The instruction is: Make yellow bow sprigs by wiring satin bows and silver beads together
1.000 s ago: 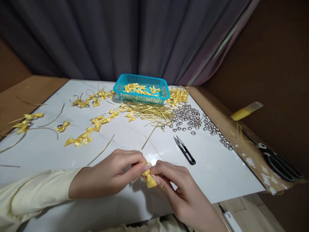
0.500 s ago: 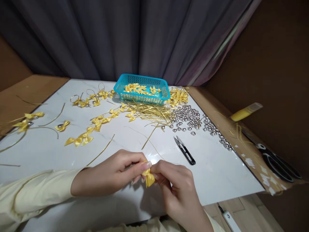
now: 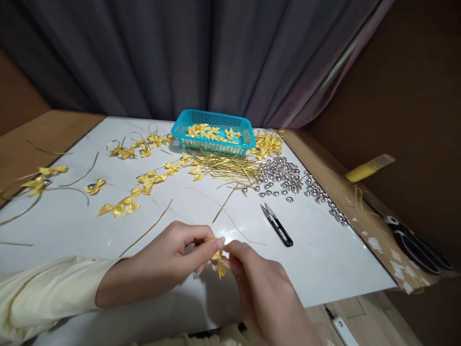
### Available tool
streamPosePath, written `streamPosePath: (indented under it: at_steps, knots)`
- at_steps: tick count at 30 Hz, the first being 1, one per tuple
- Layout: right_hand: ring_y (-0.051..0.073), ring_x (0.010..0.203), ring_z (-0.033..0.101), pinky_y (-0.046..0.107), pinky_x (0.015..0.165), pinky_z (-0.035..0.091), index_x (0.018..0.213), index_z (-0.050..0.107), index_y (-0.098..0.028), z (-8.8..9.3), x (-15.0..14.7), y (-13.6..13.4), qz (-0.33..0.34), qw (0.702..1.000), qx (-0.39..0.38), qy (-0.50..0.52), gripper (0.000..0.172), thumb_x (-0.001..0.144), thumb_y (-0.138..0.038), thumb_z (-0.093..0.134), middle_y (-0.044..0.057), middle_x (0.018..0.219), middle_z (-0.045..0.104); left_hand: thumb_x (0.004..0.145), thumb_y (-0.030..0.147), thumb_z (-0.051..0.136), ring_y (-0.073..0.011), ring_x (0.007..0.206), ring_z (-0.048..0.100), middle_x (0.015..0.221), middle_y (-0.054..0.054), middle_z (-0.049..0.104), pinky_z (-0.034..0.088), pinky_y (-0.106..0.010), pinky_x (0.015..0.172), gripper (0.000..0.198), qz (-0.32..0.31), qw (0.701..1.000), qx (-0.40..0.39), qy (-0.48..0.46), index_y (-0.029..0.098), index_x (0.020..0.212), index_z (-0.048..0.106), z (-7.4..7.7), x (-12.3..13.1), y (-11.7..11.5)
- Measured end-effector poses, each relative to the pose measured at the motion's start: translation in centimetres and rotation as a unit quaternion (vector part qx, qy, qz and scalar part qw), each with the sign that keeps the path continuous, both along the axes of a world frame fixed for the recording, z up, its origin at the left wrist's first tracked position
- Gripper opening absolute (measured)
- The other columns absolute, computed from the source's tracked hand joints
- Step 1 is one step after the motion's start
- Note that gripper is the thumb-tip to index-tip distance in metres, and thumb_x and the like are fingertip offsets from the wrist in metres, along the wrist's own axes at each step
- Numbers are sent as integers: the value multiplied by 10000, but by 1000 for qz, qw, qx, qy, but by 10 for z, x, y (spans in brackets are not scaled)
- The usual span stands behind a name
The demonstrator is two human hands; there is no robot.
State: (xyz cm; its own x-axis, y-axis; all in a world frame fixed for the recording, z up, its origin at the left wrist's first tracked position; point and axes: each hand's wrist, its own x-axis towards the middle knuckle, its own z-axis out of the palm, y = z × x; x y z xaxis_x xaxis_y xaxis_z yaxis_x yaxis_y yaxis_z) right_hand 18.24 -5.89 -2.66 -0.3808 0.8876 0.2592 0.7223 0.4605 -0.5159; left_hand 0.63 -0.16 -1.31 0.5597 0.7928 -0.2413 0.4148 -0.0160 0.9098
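Left hand [image 3: 169, 262]: grip pinching the bow [image 3: 220, 263].
Right hand [image 3: 261, 288]: grip pinching the bow too.
Bow: between both hands, over the surface [image 3: 317, 259].
Snips [image 3: 276, 224]: near, lying flat.

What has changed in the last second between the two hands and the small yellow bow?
The right hand shifted slightly left and its fingers closed further over the yellow bow, so less of it shows. The left hand kept its pinch on it. Nothing was let go. The snips and blue basket stayed put.
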Motion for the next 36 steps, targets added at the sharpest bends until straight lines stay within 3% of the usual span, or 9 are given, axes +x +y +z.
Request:
streamPosePath:
  at_steps: [8, 11, 15, 20, 27, 32, 36]
  knots:
    - [208, 659, 614, 279, 514, 463, 1150, 448, -147, -2, -5, 4, 46, 995, 34, -84, 488, 718, 44, 326, 61, 809, 634, 882, 348, 412, -135, 629, 571, 581, -4, 628, 398, -224, 623, 456, 23, 999, -9, 28, 160, 505, 588, -2, 1, 1]
    - [206, 677, 601, 278, 524, 460, 1093, 468, -140, -2, -6, 5, 58, 996, 29, -69, 503, 647, 44, 328, 68, 815, 623, 883, 353, 408, -133, 597, 569, 581, -10, 651, 396, -225, 597, 456, 23, 999, -9, 36, 156, 539, 635, -3, 1, 2]
    - [159, 546, 517, 237, 456, 398, 959, 504, -152, -2, -7, 9, 57, 998, 27, -23, 453, 569, -2, 328, 52, 733, 585, 888, 358, 411, -131, 595, 575, 583, -12, 655, 391, -219, 583, 453, 16, 999, 21, 45, 156, 567, 658, -6, 0, 0]
    - [125, 452, 431, 220, 430, 338, 866, 497, -156, -8, -8, 14, 11, 999, 45, 27, 302, 657, -17, 329, -11, 586, 486, 885, 326, 422, -107, 549, 542, 555, 10, 625, 384, -196, 555, 434, 20, 998, 35, 42, 157, 537, 617, -6, 0, 0]
    - [99, 444, 417, 202, 447, 323, 892, 488, -164, -11, 6, 21, -28, 997, 38, 69, 203, 796, -37, 362, -44, 578, 453, 903, 329, 418, -101, 558, 539, 557, 21, 617, 386, -186, 563, 437, 18, 999, 32, 40, 161, 540, 593, -3, -1, 1]
    - [87, 511, 475, 173, 500, 352, 990, 520, -202, 2, 21, 21, 24, 991, -87, 101, 211, 904, -94, 361, -46, 625, 507, 926, 330, 393, -92, 587, 531, 624, 30, 611, 382, -181, 588, 392, -27, 997, 67, 18, 163, 634, 594, -1, -3, 4]
    - [96, 547, 490, 171, 544, 370, 1127, 509, -249, 12, 28, 19, 89, 983, -135, 91, 345, 871, -59, 377, -53, 635, 513, 932, 303, 384, -83, 574, 516, 616, 36, 571, 380, -171, 584, 365, -54, 995, 88, 7, 161, 640, 550, -1, -4, 6]
